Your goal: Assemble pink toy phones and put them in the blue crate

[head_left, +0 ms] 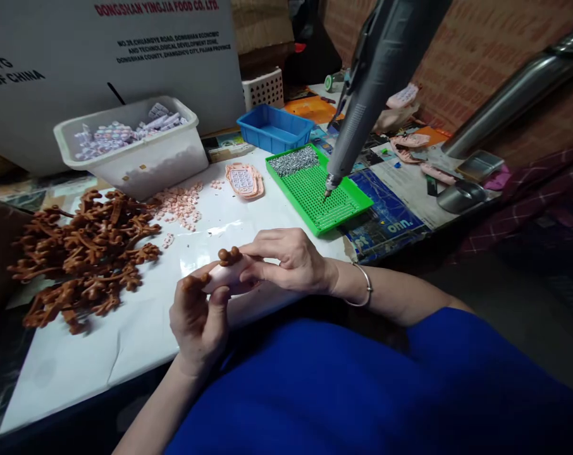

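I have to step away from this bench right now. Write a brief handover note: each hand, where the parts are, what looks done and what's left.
Left hand: grips the pink shell from below.
Right hand: fingers on the shell's top, beside a small brown piece at its edge.
Parts: brown sprue pile at the left; loose pink pieces; white bin; green screw tray under the hanging screwdriver.
Done: one keypad shell lies on the table.
Left: the pile looks largely unused.
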`<state>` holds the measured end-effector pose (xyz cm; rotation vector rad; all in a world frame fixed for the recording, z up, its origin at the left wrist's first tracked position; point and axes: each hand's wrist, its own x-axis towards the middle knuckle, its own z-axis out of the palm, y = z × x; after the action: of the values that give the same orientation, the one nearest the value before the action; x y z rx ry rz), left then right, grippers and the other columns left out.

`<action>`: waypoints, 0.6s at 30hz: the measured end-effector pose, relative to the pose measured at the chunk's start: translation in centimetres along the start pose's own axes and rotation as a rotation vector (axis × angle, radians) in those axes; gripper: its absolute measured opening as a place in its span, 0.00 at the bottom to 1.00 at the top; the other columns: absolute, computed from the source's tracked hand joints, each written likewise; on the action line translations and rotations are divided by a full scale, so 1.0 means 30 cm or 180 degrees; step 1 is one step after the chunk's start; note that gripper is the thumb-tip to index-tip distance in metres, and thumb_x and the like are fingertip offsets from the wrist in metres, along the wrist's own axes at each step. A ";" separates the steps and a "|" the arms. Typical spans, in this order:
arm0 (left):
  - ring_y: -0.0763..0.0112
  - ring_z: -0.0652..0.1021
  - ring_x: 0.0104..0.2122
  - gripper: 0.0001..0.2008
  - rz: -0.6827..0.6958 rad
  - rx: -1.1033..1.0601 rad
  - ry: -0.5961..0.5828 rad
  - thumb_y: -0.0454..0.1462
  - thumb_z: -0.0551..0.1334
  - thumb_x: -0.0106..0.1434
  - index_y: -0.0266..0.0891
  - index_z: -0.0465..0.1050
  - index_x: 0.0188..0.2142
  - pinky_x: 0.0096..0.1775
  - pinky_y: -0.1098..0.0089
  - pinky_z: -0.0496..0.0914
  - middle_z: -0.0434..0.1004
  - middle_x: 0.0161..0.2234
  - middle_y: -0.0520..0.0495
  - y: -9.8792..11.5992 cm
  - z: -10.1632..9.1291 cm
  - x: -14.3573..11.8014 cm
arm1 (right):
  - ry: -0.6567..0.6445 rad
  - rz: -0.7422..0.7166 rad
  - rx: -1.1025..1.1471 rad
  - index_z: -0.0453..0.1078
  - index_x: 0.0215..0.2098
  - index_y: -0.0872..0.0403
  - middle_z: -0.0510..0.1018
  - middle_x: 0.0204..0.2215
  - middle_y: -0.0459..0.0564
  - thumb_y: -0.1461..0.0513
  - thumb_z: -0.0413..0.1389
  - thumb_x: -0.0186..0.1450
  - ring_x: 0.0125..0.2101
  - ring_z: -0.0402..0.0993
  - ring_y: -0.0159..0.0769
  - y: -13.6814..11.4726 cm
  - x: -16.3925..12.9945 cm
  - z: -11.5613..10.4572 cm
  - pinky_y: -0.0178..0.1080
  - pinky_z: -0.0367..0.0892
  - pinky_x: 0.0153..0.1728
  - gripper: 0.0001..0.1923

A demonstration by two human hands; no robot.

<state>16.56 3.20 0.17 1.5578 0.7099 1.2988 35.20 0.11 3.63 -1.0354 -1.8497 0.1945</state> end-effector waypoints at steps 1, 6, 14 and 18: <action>0.65 0.80 0.41 0.09 -0.0055 -0.0041 0.0038 0.41 0.67 0.62 0.44 0.72 0.41 0.46 0.66 0.72 0.80 0.41 0.48 0.003 0.002 0.004 | -0.0007 -0.0017 -0.0054 0.76 0.40 0.61 0.78 0.30 0.49 0.57 0.55 0.70 0.32 0.73 0.28 0.003 0.001 0.003 0.30 0.68 0.36 0.15; 0.70 0.75 0.50 0.12 -0.0591 -0.0762 0.0413 0.46 0.70 0.59 0.55 0.76 0.42 0.55 0.70 0.68 0.78 0.44 0.56 0.024 -0.002 0.039 | -0.0333 0.0115 -0.0513 0.74 0.47 0.62 0.80 0.35 0.53 0.49 0.54 0.69 0.36 0.75 0.32 0.009 -0.005 0.002 0.34 0.69 0.39 0.24; 0.77 0.73 0.54 0.13 -0.0670 -0.1131 0.0558 0.49 0.72 0.55 0.65 0.78 0.41 0.52 0.79 0.67 0.79 0.48 0.66 0.029 0.010 0.056 | -0.0264 0.0352 -0.0500 0.76 0.37 0.60 0.77 0.28 0.50 0.53 0.49 0.73 0.30 0.72 0.30 -0.009 -0.042 0.042 0.33 0.66 0.34 0.20; 0.65 0.79 0.46 0.20 -0.1212 -0.1252 0.0078 0.49 0.74 0.53 0.49 0.79 0.43 0.49 0.68 0.73 0.82 0.44 0.50 0.045 0.047 0.052 | -0.0165 0.0402 -0.0247 0.76 0.40 0.59 0.80 0.31 0.50 0.54 0.51 0.72 0.31 0.75 0.29 -0.017 -0.061 0.025 0.32 0.69 0.34 0.18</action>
<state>18.16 3.64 2.07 1.0335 0.6783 1.0923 34.62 -1.32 2.29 -1.2125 -1.8518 0.2276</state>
